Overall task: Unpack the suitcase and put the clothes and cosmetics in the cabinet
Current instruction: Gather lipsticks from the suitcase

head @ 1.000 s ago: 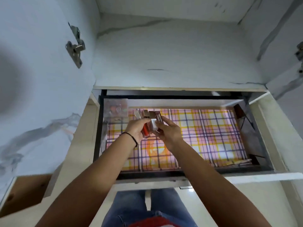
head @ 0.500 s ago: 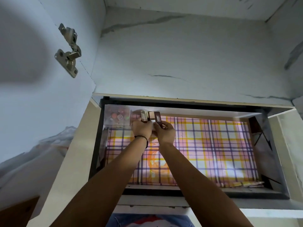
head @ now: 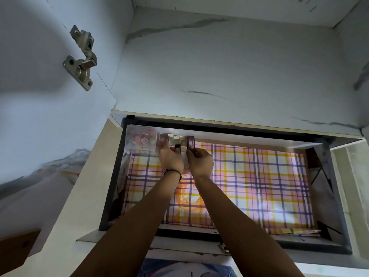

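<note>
Both my hands reach into the open cabinet drawer (head: 111,188), which is lined with a plaid sheet (head: 259,176). My left hand (head: 170,157) grips several small cosmetic tubes (head: 173,141) with silver caps at the drawer's back left. My right hand (head: 200,161) pinches a dark red cosmetic tube (head: 190,142) upright beside them. A clear plastic box of cosmetics (head: 140,139) stands in the back left corner, just left of my left hand. The suitcase and clothes are out of view.
The cabinet's marble-patterned back wall (head: 229,66) rises above the drawer. A metal door hinge (head: 81,60) sticks out from the left wall. A black bracket (head: 321,176) runs along the drawer's right side. The right part of the plaid sheet carries nothing.
Both hands have carried the tubes from the drawer's middle to its back left, beside the clear box. My view has tilted up and closer.
</note>
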